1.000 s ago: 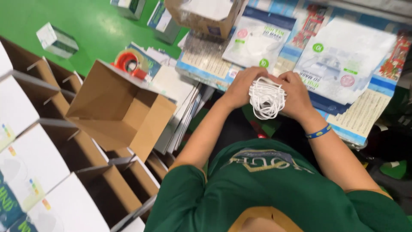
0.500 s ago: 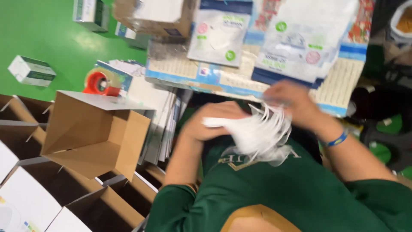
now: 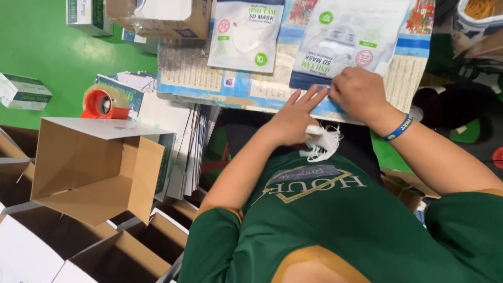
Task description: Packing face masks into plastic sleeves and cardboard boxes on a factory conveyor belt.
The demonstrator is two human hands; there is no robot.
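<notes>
Your left hand (image 3: 293, 123) clamps the bundle of white masks (image 3: 324, 142) against its palm, fingers (image 3: 309, 99) spread toward the flat mask pouch (image 3: 348, 42). Your right hand (image 3: 359, 93), fingers curled shut on the pouch's near edge (at the table (image 3: 199, 78) front), sits just right of them.

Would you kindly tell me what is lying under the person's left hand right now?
Under the left hand a bunch of white masks shows, loops dangling near the green shirt. The palm covers most of the bunch, so its count is hidden. The right hand rests on a mask packet.
</notes>
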